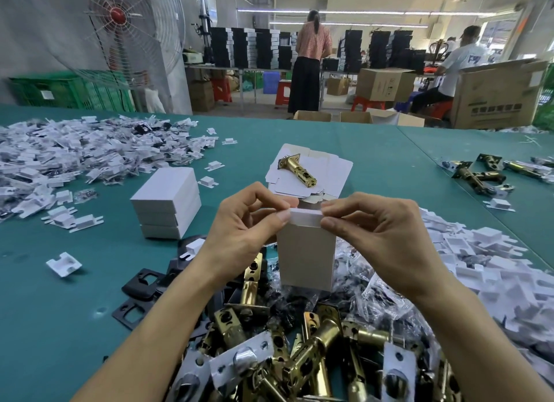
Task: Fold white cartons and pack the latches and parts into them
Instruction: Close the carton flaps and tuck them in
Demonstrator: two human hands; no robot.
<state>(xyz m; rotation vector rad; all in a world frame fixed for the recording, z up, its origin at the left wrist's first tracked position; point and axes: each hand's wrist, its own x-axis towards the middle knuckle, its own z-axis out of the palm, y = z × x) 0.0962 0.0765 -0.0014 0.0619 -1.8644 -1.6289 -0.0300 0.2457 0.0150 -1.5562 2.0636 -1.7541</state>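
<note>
The table's (pixel 60 311) far edge runs across the middle of the view. Open green surface lies near left, and a wider bare stretch far right between the flat cartons (pixel 335 164) and the scattered latches (pixel 479 176). Near centre is crowded: a heap of brass latches (pixel 299 341) fills the near edge, with black plates (pixel 141 284) to its left and small clear bags (pixel 353 284) to its right.

A pile of white parts (pixel 75 158) covers the far left, and another (pixel 479 266) spreads along the right. A stack of folded cartons (pixel 168 202) stands left of centre. One latch (pixel 296 169) lies on the flat cartons, far of the hands. Beyond the table are a fan (pixel 132 26), a green crate (pixel 69 89), cardboard boxes (pixel 497 95), stacked dark boxes (pixel 254 47) and people working with their backs turned.

The carton (pixel 305 257) being folded stands upright above the latch heap, between the two hands. The left hand (pixel 242 221) pinches the left end of its top flap (pixel 305 217) between thumb and curled fingers; the right hand (pixel 374 230) pinches the right end the same way. The flap is bent over the carton's mouth. Both forearms reach in from the near edge over the heap.
</note>
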